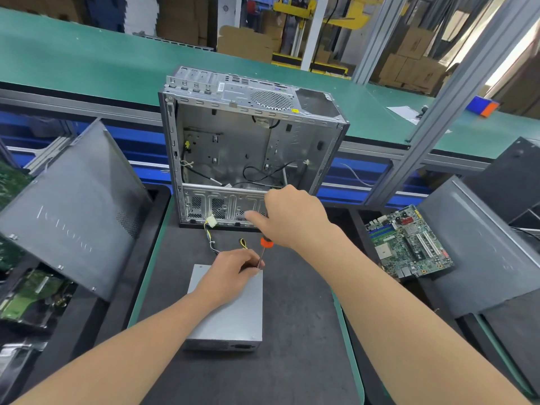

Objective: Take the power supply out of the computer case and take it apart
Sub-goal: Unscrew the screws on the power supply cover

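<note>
Here, power supply (230, 311) lies flat on dark mat (292, 361), in front of the open computer case (228, 135). Left hand (230, 273) clasps its far end; right hand (292, 217) grips orange-collared screwdriver (266, 243), tip down. Green conveyor belt (87, 59) behind.

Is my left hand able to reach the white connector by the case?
Probably yes: the white connector lies in the open on the mat just beyond the left hand, only its wires between, though the fingers seem busy steadying the screwdriver.
</note>
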Demonstrator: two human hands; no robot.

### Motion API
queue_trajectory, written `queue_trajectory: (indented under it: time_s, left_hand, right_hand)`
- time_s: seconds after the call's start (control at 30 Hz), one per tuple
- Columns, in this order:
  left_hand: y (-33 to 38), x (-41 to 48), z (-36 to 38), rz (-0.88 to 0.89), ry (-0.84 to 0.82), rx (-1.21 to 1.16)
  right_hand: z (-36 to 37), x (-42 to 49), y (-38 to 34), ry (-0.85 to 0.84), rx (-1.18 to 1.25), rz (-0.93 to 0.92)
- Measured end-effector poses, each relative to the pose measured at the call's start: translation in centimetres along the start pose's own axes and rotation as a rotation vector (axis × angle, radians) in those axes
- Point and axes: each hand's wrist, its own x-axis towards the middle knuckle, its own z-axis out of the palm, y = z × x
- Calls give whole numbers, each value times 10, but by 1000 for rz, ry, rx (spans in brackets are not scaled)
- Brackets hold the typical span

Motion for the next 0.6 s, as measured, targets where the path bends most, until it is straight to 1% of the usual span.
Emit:
queue_trajectory:
  time_s: [0.1, 0.2, 0.37, 0.6]
  left_hand:
    - [1, 0, -2, 14, 1, 9]
    - [-1, -1, -1, 50, 7, 12]
    - [-4, -1, 0, 71, 14, 8]
    - [-3, 1, 0, 35, -2, 24]
  right_hand:
    - [2, 4, 0, -18, 46, -55]
    - [-1, 5, 3, -85, 139, -107]
    - [-5, 5, 6, -171, 225, -178]
    - [-10, 6, 6, -273, 225, -199]
